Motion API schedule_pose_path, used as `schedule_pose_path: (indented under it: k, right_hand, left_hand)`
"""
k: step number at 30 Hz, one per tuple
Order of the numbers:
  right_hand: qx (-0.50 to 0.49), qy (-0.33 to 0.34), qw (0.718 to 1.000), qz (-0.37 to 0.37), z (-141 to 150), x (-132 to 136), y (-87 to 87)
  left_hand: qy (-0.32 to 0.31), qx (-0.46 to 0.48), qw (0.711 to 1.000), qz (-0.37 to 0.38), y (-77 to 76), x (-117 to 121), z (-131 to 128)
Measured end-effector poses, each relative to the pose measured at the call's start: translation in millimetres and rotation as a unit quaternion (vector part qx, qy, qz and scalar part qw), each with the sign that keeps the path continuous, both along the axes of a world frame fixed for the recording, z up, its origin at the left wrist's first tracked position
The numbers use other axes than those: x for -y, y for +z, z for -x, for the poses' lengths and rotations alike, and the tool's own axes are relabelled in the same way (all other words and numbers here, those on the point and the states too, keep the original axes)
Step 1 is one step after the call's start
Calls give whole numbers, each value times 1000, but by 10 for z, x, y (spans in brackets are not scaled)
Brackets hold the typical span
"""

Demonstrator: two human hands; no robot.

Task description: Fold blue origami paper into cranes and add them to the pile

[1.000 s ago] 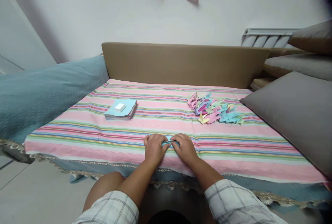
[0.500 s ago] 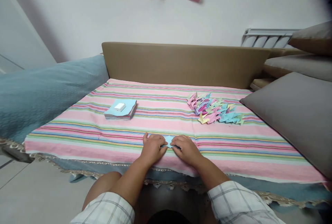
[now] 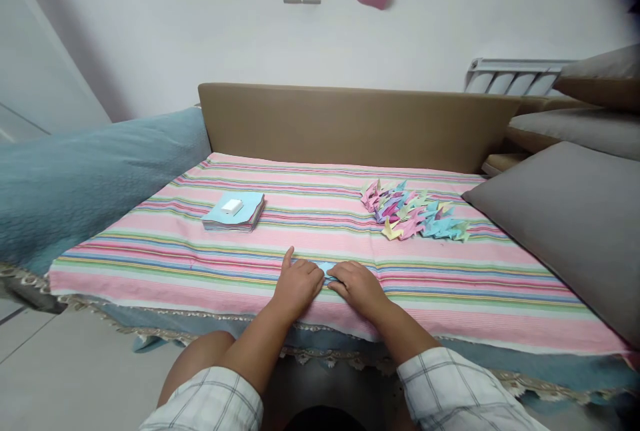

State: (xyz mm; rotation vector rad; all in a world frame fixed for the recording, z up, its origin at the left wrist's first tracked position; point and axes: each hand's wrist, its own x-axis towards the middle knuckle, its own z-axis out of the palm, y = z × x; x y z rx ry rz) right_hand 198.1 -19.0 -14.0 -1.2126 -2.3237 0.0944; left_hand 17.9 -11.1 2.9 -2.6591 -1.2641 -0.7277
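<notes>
Shifted inward: your left hand, covering more blue paper; your right hand touches its other end; pinching or pressing, cannot tell; blue paper, seemingly part-folded: nearer you than paper stack, seemingly unfolded; folded pieces, apparently finished: right of paper stack

Left hand, right hand at blue paper; folded-paper pile beyond.
</notes>
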Motion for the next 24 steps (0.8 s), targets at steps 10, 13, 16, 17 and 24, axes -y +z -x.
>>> schedule_pose_path:
  k: [10, 13, 16, 17, 24]
  right_hand:
    - [-370, -98, 912, 145, 68, 26, 131]
    - [-566, -54, 765, 303, 131, 63, 180]
    - [-654, -26, 650, 386, 213, 102, 184]
    - [-665, -21, 631, 400, 235, 112, 182]
    - [-672, -28, 616, 411, 282, 132, 189]
  left_hand:
    - [23, 517, 815, 261, 0, -58, 33]
    - [-24, 604, 652, 459, 29, -38, -41]
    - [-54, 622, 571, 533, 48, 23, -131]
    - [-48, 630, 560, 535, 47, 39, -155]
    - [-3, 664, 566, 489, 7, 65, -212]
